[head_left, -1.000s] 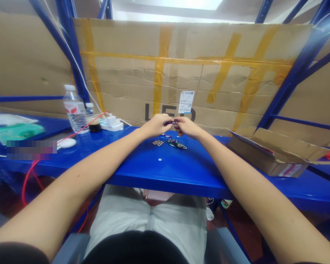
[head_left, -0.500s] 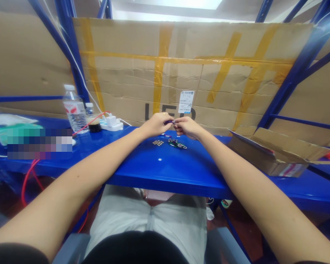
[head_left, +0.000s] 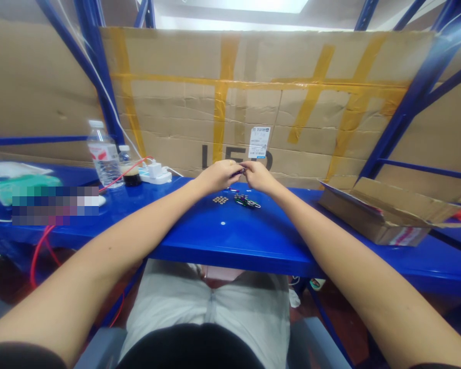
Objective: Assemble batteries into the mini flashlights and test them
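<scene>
My left hand (head_left: 217, 176) and my right hand (head_left: 258, 176) meet above the far middle of the blue table (head_left: 230, 233). Both are closed in a pinch on a small purple metal piece (head_left: 238, 171) held between them, which is too small to name exactly. Just below the hands, on the table, lie a cluster of small brass-coloured rings (head_left: 220, 200) and a little heap of coloured metal clips (head_left: 246, 201), green, purple and silver.
A water bottle (head_left: 102, 154), a small dark bottle (head_left: 129, 171) and a white power strip (head_left: 155, 174) with a red cable stand at the left. An open cardboard box (head_left: 384, 215) lies at the right. Taped cardboard (head_left: 253, 97) walls off the back.
Both hands have drawn closer together and risen slightly, so the purple piece is now mostly covered by the fingertips. The parts on the table have not moved.
</scene>
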Demonstrator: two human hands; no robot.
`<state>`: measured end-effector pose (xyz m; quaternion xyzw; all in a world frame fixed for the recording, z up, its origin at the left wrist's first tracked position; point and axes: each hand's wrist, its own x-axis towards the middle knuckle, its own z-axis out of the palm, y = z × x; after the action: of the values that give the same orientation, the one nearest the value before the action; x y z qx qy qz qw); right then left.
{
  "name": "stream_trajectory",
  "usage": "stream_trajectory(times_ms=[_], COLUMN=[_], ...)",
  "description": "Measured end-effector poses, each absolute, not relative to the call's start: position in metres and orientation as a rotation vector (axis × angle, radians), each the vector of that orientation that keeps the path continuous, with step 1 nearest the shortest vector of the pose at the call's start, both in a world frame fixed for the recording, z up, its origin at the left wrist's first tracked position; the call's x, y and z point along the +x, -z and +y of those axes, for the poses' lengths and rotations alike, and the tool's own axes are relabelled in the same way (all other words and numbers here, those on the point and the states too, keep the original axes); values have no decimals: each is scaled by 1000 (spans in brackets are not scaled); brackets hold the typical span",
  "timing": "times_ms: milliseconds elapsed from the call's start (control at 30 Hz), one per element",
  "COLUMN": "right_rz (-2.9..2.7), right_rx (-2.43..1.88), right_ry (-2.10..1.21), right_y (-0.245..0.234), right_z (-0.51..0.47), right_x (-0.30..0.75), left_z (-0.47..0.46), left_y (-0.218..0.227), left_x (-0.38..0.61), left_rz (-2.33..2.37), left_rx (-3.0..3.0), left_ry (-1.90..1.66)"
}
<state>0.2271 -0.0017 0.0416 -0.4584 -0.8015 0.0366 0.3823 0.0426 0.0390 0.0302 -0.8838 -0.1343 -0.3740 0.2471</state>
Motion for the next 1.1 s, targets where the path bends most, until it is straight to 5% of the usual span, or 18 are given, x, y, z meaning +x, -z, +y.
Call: stream_trajectory(times_ms=[300, 633, 1100], right_rz=[-2043, -1956, -1960], right_rx=[-1301, -1095, -1114], right_ry=[52, -343, -333], right_y=[-44, -43, -43], right_z=[-1, -2, -2], right_x=[224, 230, 229], left_z=[26, 20, 19], left_y=[-31, -29, -29], left_x=[52, 58, 56], left_rz=[-501, -596, -649], left_rx=[-2296, -2250, -2272], left_ry=[818, 791, 943])
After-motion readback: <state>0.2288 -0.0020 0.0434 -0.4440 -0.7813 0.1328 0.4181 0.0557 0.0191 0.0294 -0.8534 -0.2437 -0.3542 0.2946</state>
